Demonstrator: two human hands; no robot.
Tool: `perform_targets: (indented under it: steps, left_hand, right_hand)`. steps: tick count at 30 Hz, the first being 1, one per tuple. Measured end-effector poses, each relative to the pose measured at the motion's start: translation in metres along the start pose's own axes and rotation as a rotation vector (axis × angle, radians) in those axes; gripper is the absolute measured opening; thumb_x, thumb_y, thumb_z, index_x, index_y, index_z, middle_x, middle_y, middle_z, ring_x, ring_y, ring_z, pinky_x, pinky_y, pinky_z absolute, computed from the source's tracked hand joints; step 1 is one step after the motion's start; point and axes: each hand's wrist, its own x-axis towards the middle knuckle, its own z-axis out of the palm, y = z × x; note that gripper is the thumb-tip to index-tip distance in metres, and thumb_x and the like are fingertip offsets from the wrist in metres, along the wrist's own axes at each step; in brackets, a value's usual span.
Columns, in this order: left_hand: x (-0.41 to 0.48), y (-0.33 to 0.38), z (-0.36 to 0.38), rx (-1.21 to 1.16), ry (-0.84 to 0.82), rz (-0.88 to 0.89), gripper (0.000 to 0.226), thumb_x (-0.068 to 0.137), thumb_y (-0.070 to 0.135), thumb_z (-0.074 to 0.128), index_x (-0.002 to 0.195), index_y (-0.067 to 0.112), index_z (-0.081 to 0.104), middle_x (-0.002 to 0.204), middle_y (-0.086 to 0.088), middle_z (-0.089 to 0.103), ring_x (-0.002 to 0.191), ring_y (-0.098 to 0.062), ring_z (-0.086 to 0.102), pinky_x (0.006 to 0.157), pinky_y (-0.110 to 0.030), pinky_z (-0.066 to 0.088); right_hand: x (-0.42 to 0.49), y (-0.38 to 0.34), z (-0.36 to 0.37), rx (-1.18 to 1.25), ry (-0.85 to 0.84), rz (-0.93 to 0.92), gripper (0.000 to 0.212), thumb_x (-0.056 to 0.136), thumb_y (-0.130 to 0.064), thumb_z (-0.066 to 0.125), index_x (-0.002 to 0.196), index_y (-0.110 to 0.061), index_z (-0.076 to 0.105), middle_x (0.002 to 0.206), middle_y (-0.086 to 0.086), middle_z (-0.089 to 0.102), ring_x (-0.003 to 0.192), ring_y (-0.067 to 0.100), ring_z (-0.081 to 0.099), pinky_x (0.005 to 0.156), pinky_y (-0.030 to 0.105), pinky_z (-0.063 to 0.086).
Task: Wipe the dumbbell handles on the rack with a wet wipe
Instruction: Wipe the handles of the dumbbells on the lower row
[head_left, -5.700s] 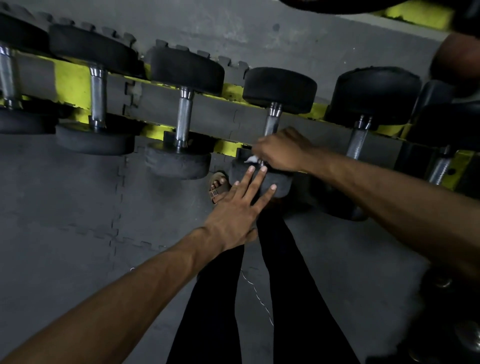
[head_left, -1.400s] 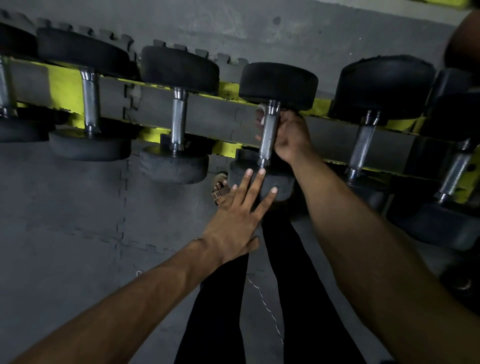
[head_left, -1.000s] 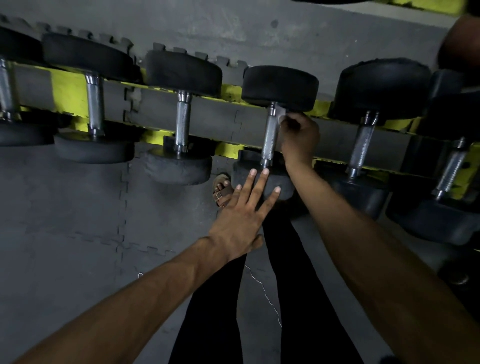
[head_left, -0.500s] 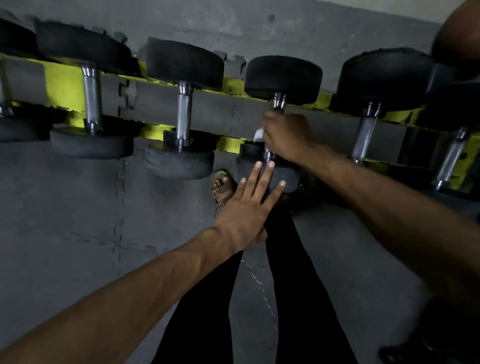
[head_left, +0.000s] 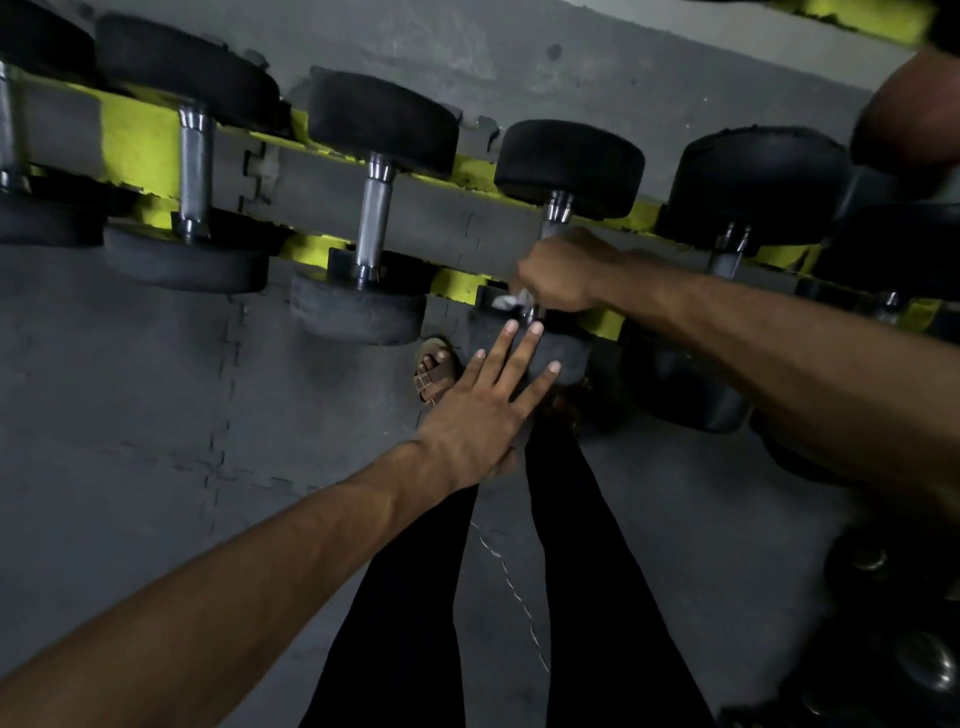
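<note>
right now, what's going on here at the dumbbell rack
A person is wiping a dumbbell handle on the yellow rack. Their right hand grips a white wet wipe around the lower end of the handle, close to the near head. Their left hand lies flat with straight fingers on that near head, seemingly steadying it. The neighbouring dumbbells rest on the rack with no hand on them.

Right hand (head_left: 558, 273) slid down the dumbbell handle (head_left: 558, 210) to its near end, wet wipe (head_left: 511, 300) now poking out beneath
</note>
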Motion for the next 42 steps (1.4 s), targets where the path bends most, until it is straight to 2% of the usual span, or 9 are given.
perform_targets:
  steps: [6, 10, 18, 22, 27, 31, 34, 38, 42]
  left_hand:
    - [-0.002, 0.006, 0.001, -0.008, 0.027, -0.019, 0.108, 0.095, 0.033, 0.065, 0.164, 0.018, -0.017, 0.160, -0.023, -0.041, 0.150, -0.044, -0.033, 0.128, -0.057, 0.010]
    - [0.000, 0.009, 0.004, -0.005, 0.040, -0.040, 0.119, 0.088, 0.047, 0.074, 0.165, 0.018, -0.012, 0.160, -0.024, -0.041, 0.152, -0.045, -0.029, 0.128, -0.058, 0.014]
    - [0.002, 0.011, 0.007, 0.012, 0.024, -0.061, 0.124, 0.085, 0.052, 0.074, 0.164, 0.020, -0.016, 0.160, -0.024, -0.041, 0.151, -0.046, -0.030, 0.127, -0.058, 0.013]
    - [0.002, 0.012, 0.008, 0.026, 0.012, -0.065, 0.123, 0.087, 0.050, 0.073, 0.163, 0.020, -0.019, 0.160, -0.025, -0.040, 0.150, -0.046, -0.032, 0.127, -0.059, 0.012]
    - [0.004, 0.016, 0.013, 0.024, 0.042, -0.081, 0.124, 0.087, 0.051, 0.071, 0.163, 0.018, -0.021, 0.160, -0.026, -0.040, 0.150, -0.046, -0.032, 0.127, -0.060, 0.012]
    - [0.006, 0.019, 0.019, 0.035, 0.074, -0.105, 0.127, 0.083, 0.059, 0.072, 0.164, 0.017, -0.016, 0.162, -0.028, -0.034, 0.152, -0.049, -0.025, 0.125, -0.061, 0.018]
    - [0.006, 0.017, 0.018, 0.026, 0.074, -0.090, 0.128, 0.082, 0.060, 0.073, 0.164, 0.017, -0.015, 0.162, -0.028, -0.035, 0.153, -0.049, -0.024, 0.125, -0.061, 0.018]
    - [0.007, 0.017, 0.015, 0.017, 0.040, -0.090, 0.130, 0.081, 0.060, 0.074, 0.164, 0.018, -0.017, 0.160, -0.027, -0.039, 0.151, -0.049, -0.028, 0.125, -0.062, 0.016]
    - [0.006, 0.016, 0.013, 0.007, 0.023, -0.089, 0.129, 0.082, 0.056, 0.073, 0.163, 0.017, -0.018, 0.159, -0.027, -0.041, 0.150, -0.049, -0.030, 0.125, -0.063, 0.014]
  right_hand:
    - [-0.031, -0.007, 0.047, 0.380, 0.283, 0.102, 0.012, 0.093, -0.018, 0.058, 0.100, -0.020, 0.068, 0.105, 0.004, 0.056, 0.090, 0.027, 0.060, 0.069, 0.037, 0.047]
    - [-0.036, -0.013, 0.063, 0.637, 0.406, 0.242, 0.010, 0.091, -0.017, 0.064, 0.097, -0.025, 0.067, 0.105, -0.001, 0.059, 0.091, 0.021, 0.062, 0.070, 0.029, 0.042]
    - [-0.030, -0.008, 0.078, 0.850, 0.344, 0.553, 0.007, 0.081, -0.019, 0.072, 0.081, -0.019, 0.065, 0.084, -0.005, 0.069, 0.081, 0.018, 0.065, 0.069, 0.028, 0.050]
    - [-0.008, 0.000, 0.093, 1.399, 0.281, 0.718, 0.011, 0.077, -0.007, 0.073, 0.085, -0.014, 0.074, 0.082, -0.001, 0.075, 0.083, 0.018, 0.072, 0.075, 0.031, 0.057]
    - [0.011, 0.018, 0.069, 2.045, 0.381, 0.618, 0.030, 0.089, 0.006, 0.049, 0.102, -0.007, 0.073, 0.099, 0.010, 0.078, 0.089, 0.020, 0.074, 0.079, 0.036, 0.059]
    - [0.021, 0.036, 0.053, 2.389, 0.442, 0.653, 0.037, 0.070, 0.003, 0.051, 0.100, -0.002, 0.073, 0.096, 0.012, 0.077, 0.090, 0.018, 0.073, 0.084, 0.033, 0.057]
    - [0.022, 0.034, 0.051, 2.458, 0.479, 0.654, 0.033, 0.079, 0.002, 0.049, 0.103, -0.001, 0.071, 0.096, 0.013, 0.076, 0.092, 0.020, 0.074, 0.087, 0.032, 0.056]
    - [0.027, 0.012, 0.054, 2.332, 0.837, 0.865, 0.025, 0.090, -0.001, 0.052, 0.074, -0.014, 0.066, 0.067, 0.004, 0.070, 0.060, 0.013, 0.065, 0.057, 0.024, 0.051]
    - [0.025, -0.008, 0.063, 1.458, 1.209, 0.991, 0.008, 0.083, -0.006, 0.066, 0.084, -0.011, 0.073, 0.093, 0.009, 0.073, 0.084, 0.014, 0.063, 0.078, 0.017, 0.048]
